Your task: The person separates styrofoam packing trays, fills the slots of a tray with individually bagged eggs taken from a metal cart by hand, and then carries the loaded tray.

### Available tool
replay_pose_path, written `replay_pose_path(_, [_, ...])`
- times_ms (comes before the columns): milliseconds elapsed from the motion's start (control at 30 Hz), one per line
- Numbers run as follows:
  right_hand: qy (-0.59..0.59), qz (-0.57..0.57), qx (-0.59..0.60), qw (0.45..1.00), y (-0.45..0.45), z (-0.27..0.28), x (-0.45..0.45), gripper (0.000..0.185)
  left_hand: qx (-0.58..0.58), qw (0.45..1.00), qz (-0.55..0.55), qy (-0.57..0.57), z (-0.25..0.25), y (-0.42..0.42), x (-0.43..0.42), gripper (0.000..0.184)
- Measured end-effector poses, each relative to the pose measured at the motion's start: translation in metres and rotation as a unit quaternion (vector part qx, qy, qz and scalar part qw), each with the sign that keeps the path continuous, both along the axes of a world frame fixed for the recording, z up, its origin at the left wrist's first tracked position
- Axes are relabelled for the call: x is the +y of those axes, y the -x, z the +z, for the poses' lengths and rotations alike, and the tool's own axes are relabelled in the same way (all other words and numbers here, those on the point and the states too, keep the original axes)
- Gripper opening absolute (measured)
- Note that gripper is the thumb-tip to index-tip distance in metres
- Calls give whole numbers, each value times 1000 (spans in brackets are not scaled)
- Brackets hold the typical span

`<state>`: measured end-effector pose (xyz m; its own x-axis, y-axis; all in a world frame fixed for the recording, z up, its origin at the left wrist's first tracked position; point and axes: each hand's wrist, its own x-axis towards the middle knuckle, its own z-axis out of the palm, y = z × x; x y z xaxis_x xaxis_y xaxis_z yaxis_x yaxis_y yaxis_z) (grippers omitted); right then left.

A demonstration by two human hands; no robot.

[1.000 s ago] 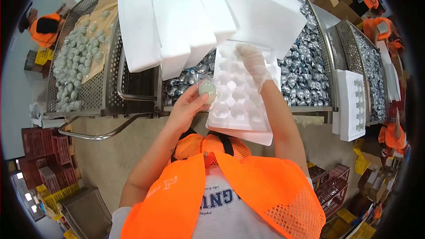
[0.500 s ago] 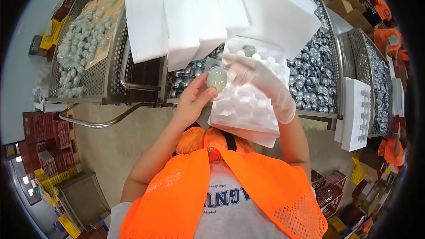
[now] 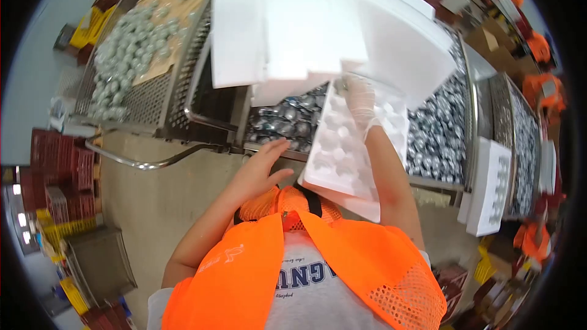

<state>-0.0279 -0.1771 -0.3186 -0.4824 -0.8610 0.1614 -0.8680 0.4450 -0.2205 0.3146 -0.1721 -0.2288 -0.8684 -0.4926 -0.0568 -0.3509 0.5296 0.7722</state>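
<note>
The foam egg tray (image 3: 328, 164) runs lengthwise away from the person. Over its far end, the gloved right hand (image 3: 357, 96) curls at a greenish egg (image 3: 340, 86), grip unclear; off the tray's near left side, the left hand (image 3: 262, 172) hangs half-open, empty.

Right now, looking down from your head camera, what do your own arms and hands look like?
The left hand is ungloved. The right hand wears a thin, whitish glove, wrinkled at the wrist. Both forearms are uncovered; short grey sleeves show beside a bright orange vest.
</note>
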Motion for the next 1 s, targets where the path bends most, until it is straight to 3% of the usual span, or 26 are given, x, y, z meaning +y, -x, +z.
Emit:
replay_pose_path(67, [-17,84,144,986,19,-52,-16,18,-27,999,13,27,11,-28,-8,59])
replay_pose_path(133, [-120,123,62,983,14,-25,-21,18,-20,992,84,-89,23,-59,-23,55])
replay_pose_path(233, [-48,210,47,975,19,-29,-21,22,46,960,165,-219,30,-108,-55,50])
replay_pose_path(267, [-41,222,45,973,14,-14,-21,26,67,950,183,-243,38,-125,-73,48])
replay_pose_path(333, [-157,197,7,968,-7,37,-12,29,111,929,204,-288,61,-161,-116,46])
replay_pose_path(400, [-55,195,-25,979,-28,62,8,35,148,932,235,-235,76,-202,-166,43])
replay_pose_path(467, [-150,188,-133,962,-73,120,23,47,142,927,283,-200,83,-241,-225,44])
replay_pose_path(533, [-286,233,-323,871,-122,170,11,60,90,934,307,-156,80,-269,-290,47])
replay_pose_path(600, [-328,279,-473,769,-191,227,-45,61,-14,947,305,-104,63,-291,-358,52])
replay_pose_path(667, [-286,393,-453,748,-250,240,-118,54,-126,950,283,38,37,-292,-424,65])
replay_pose_path(767, [-121,442,-381,803,-325,212,-241,51,-203,919,255,221,-28,-285,-516,79])
replay_pose_path(800, [-51,446,-346,824,-346,196,-285,50,-238,911,240,236,-36,-279,-534,83])
replay_pose_path(867, [15,365,-151,919,-384,150,-362,46,-307,892,203,263,-53,-262,-558,90])
replay_pose_path(933, [-138,318,-27,938,-412,118,-431,38,-285,900,243,221,-70,-250,-576,94])
replay_pose_path(1000, [-53,301,37,952,-418,61,-470,34,-258,900,293,191,-81,-241,-575,96])
